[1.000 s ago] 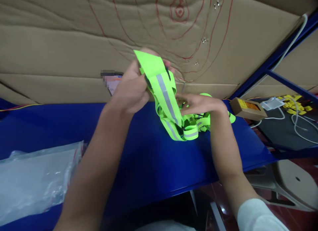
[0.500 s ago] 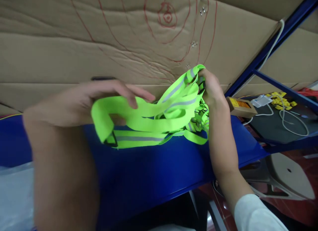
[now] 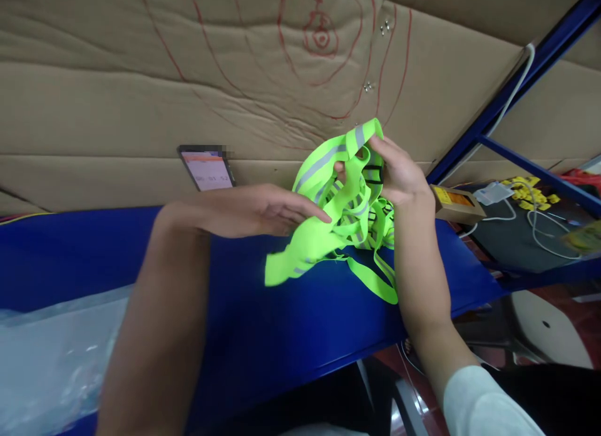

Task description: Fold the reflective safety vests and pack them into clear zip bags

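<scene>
A neon yellow-green reflective strap [image 3: 319, 236] with grey stripes hangs in loose loops over the blue table. My right hand [image 3: 401, 173] holds its upper loops between thumb and fingers, and black buckles [image 3: 374, 174] show beside the palm. My left hand [image 3: 282, 209] has its fingers stretched out to the right, resting against the strap's near fold; its thumb is hidden. Behind and below my right hand, more tangled straps [image 3: 385, 220] of the same colour lie on the table, partly covered by my forearm.
A phone [image 3: 209, 168] with a lit screen leans against the cardboard wall [image 3: 94, 111]. Clear plastic bags [image 3: 51, 361] lie at the table's left. On the right are a blue metal post [image 3: 498, 104], a small cardboard box [image 3: 457, 203], white cables and a pale chair [image 3: 549, 323].
My left hand has moved right toward the bundle, and its fingers have straightened. The long strap loop on the left has drawn in and folded. The phone has come into fuller view.
</scene>
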Motion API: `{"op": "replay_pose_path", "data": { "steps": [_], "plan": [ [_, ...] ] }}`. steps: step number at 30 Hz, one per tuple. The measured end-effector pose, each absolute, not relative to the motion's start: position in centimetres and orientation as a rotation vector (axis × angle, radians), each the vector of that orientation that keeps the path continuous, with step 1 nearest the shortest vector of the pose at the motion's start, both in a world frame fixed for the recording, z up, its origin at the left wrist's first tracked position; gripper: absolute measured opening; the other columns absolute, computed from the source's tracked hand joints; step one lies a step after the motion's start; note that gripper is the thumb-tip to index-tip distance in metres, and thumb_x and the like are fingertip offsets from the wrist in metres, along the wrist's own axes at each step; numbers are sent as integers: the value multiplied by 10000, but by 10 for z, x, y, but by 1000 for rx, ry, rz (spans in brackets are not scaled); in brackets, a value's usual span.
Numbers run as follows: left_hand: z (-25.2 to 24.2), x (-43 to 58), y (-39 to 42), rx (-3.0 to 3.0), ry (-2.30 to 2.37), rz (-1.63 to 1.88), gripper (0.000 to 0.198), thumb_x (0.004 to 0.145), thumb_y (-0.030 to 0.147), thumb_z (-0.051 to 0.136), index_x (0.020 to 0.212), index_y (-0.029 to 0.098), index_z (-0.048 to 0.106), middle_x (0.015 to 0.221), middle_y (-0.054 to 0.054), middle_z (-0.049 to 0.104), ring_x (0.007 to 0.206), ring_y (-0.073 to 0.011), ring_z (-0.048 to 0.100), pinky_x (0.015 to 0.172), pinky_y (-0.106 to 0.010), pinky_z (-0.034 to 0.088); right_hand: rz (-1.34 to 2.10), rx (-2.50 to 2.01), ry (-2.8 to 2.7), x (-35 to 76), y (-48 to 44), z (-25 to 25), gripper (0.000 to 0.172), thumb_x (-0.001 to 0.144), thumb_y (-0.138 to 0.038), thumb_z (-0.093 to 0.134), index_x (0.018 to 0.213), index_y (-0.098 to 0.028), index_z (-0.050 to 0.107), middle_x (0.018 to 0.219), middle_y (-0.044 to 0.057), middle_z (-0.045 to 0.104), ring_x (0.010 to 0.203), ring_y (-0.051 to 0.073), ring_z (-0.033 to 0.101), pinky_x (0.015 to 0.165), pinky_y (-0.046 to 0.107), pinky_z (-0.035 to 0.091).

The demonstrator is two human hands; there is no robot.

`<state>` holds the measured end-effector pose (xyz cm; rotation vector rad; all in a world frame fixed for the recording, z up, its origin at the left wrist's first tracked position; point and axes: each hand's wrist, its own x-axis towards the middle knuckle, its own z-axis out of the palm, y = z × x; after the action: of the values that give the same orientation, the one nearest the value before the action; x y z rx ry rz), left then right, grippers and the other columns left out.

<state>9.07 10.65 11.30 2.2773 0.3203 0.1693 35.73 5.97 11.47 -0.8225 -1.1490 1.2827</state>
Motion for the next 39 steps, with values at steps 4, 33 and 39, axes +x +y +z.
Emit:
{"op": "replay_pose_path", "data": {
  "steps": [4, 33, 39],
  "plan": [
    [112, 92, 108, 2072, 274, 178, 333, 942, 380, 661, 1260, 283, 678, 1271, -36, 742, 1117, -220, 728, 906, -310, 606, 1400, -749, -1176, 348, 59, 120, 312, 1066, -468, 406, 1124, -251, 622, 906, -8, 719, 442, 54, 487, 363, 163, 332],
    [110, 102, 103, 1590, 452, 1034, 456, 690, 380, 756, 1121, 309, 625, 840, 9, 678, 717, -182, 638, 676, -370, 562, 1093, -1199, -1834, 388, 42, 128, 384, 796, -330, 847, 1120, -200, 688, 928, 29, 744, 840, 198, 715, 754, 308, 574],
    [107, 97, 110, 1842, 641, 871, 732, 646, 423, 919, 1258, 299, 535, 827, 26, 696, 812, -210, 703, 627, -302, 564, 872, -1245, -1402, 388, 37, 126, 310, 822, -383, 821, 1055, -219, 696, 819, -14, 682, 650, 150, 658, 553, 247, 501]
  ]
}}
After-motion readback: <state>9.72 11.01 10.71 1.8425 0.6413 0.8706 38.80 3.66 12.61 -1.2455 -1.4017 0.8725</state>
